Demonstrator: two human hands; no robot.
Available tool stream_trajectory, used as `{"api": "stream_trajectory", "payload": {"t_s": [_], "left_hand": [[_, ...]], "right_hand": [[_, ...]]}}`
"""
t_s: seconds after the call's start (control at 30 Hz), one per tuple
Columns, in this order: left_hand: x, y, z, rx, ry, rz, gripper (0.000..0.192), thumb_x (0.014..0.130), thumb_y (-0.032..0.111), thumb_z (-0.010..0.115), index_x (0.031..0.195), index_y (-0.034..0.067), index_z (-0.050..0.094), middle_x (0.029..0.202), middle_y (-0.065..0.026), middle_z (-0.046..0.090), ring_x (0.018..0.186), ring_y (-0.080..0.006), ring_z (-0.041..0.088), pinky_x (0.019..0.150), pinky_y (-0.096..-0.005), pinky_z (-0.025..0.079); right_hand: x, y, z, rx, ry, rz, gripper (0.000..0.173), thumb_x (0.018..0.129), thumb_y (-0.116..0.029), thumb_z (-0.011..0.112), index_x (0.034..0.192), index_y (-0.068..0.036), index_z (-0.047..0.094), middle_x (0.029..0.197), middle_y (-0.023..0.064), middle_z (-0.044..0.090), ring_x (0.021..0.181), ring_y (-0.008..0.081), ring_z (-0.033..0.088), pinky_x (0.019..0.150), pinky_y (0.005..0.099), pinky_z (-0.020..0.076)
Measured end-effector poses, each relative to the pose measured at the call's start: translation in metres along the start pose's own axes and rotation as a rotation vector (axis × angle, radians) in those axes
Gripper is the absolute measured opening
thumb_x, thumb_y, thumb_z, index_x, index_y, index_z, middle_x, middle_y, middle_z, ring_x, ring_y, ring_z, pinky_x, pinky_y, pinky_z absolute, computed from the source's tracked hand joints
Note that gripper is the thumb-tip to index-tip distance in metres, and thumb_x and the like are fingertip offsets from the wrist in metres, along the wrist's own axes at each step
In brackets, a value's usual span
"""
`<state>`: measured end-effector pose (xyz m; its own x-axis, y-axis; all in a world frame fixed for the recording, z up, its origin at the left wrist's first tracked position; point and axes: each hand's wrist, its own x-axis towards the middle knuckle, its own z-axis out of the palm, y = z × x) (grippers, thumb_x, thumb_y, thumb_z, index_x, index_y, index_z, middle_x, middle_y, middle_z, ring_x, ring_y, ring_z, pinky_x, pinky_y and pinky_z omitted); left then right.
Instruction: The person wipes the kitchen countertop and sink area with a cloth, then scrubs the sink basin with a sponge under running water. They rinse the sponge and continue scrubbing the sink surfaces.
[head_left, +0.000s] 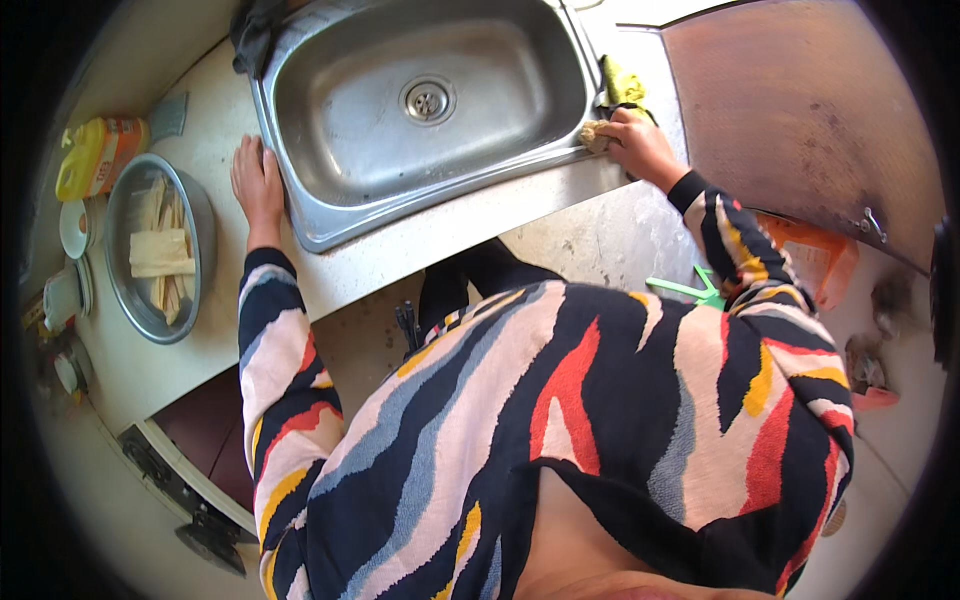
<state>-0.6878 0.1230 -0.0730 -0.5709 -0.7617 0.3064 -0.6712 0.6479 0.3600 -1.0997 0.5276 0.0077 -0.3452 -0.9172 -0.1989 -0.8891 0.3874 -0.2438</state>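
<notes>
A stainless steel sink (337, 161) with a round drain strainer (427, 100) is set in the pale countertop before me; its basin holds no standing water. My left hand (257, 178) lies flat on the counter against the sink's left rim, holding nothing. At the right front corner of the rim, my right hand (637, 142) grips a tan, rough-textured scrubbing pad (594, 136), partly hidden by the fingers. Just beyond that hand lies a yellow-green cloth or packet (622, 81) with dark edges. A dark grey cloth (257, 37) hangs over the sink's back left corner.
Left of my arm stands a metal basin (206, 240) containing pale flat strips, probably bean curd sticks. Behind it are a yellow jug (81, 166), a blue-grey cloth or scraper (169, 116) and bowls (75, 229). A brown door panel (795, 112) and an orange container (810, 255) are at right.
</notes>
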Motion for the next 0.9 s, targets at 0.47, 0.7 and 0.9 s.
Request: {"api": "stream_trajectory", "payload": {"t_s": [0.47,0.7,0.9], "left_hand": [[-0.08,0.059,-0.001,0.178,-0.052,-0.255,0.047,0.097,0.016,0.041,0.142,0.004,0.037,0.15,-0.0139,0.035,0.14,-0.0298,0.029,0.114,-0.0497,0.019],[-0.081,0.062,-0.01,0.207,-0.065,-0.262,0.047,0.096,0.015,0.041,0.141,0.003,0.038,0.149,-0.014,0.036,0.14,-0.0298,0.029,0.115,-0.0458,0.019],[-0.079,0.064,-0.019,0.192,-0.064,-0.245,0.046,0.094,0.013,0.042,0.138,0.0,0.041,0.145,-0.0179,0.04,0.136,-0.0338,0.034,0.114,-0.0444,0.021]], "right_hand": [[0.035,-0.012,0.035,-0.026,0.261,0.317,0.013,0.082,-0.009,0.055,0.08,-0.004,0.067,0.089,0.0154,0.06,0.081,0.0346,0.065,0.07,0.044,0.0528],[0.113,-0.005,0.033,-0.047,0.213,0.299,0.012,0.081,-0.009,0.058,0.08,-0.006,0.07,0.091,0.0176,0.063,0.082,0.0345,0.067,0.071,0.0424,0.055],[0.189,0.006,0.025,0.021,0.305,0.331,0.014,0.082,-0.009,0.058,0.088,-0.007,0.071,0.095,0.0192,0.063,0.086,0.0361,0.067,0.073,0.043,0.0555]]}}
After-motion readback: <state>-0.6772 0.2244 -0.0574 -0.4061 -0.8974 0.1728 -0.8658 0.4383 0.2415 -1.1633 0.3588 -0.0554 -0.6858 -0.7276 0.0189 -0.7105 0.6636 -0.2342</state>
